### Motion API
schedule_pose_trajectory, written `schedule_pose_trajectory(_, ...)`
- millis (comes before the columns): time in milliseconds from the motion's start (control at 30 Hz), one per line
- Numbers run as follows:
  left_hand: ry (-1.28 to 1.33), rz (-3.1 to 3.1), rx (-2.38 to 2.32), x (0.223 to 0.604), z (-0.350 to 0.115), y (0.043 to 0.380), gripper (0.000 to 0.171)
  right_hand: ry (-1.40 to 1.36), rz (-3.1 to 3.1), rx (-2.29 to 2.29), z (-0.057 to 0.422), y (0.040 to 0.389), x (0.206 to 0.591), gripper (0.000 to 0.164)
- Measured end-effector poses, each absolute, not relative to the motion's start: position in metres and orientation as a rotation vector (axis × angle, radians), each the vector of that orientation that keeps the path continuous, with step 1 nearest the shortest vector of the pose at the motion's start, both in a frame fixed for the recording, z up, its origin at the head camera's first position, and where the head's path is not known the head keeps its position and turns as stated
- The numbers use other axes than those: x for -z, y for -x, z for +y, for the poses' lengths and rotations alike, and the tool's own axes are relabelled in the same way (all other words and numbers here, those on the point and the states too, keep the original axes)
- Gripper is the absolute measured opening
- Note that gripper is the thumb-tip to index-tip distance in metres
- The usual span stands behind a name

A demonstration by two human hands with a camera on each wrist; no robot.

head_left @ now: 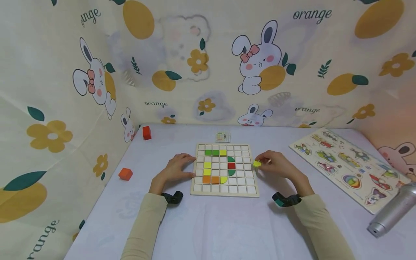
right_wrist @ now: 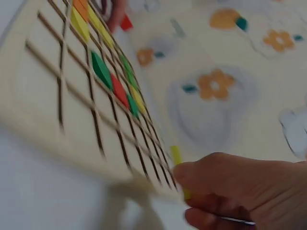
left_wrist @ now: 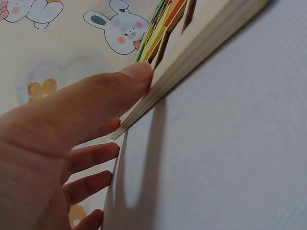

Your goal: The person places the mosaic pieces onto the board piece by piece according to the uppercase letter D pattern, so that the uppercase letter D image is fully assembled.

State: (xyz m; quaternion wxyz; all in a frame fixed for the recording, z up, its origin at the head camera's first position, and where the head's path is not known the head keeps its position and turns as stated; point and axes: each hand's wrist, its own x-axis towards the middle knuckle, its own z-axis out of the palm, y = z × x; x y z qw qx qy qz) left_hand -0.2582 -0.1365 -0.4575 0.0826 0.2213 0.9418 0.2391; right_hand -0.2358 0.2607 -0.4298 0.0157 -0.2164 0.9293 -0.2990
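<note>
A wooden grid board [head_left: 224, 193] lies on the table with coloured tiles in some of its cells: green, yellow, orange and red. My left hand [head_left: 177, 168] rests at the board's left side; in the left wrist view its thumb [left_wrist: 110, 91] touches the rim and the other fingers spread loosely. Just off the board's right edge, my right hand [head_left: 276, 164] pinches a yellow tile [head_left: 256, 164] between thumb and fingers. That yellow tile [right_wrist: 176, 155] stands on edge in the right wrist view, partly hidden by the thumb. A thin shiny strip [right_wrist: 235, 220] shows under the fingers, its kind unclear.
Behind the board lies a small pattern card [head_left: 222, 136]. Two red-orange blocks, one far [head_left: 147, 133] and one nearer [head_left: 125, 174], sit at the left. To the right are a picture puzzle board [head_left: 351, 166] and a silver cylinder [head_left: 393, 207]. Printed cloth hangs around the table.
</note>
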Motion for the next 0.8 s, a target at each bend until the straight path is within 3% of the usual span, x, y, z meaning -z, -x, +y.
schedule_pose_trajectory(467,-0.663,2.807,-0.717,0.455,-0.135,0.257,0.068,0.920,2.937,1.112,0.153,0.259,0.443,0.027)
schedule_pose_trajectory(800,-0.641,2.797,-0.708,0.458,-0.137,0.260,0.069,0.961,2.995,1.167,0.117,0.270,0.459,0.011)
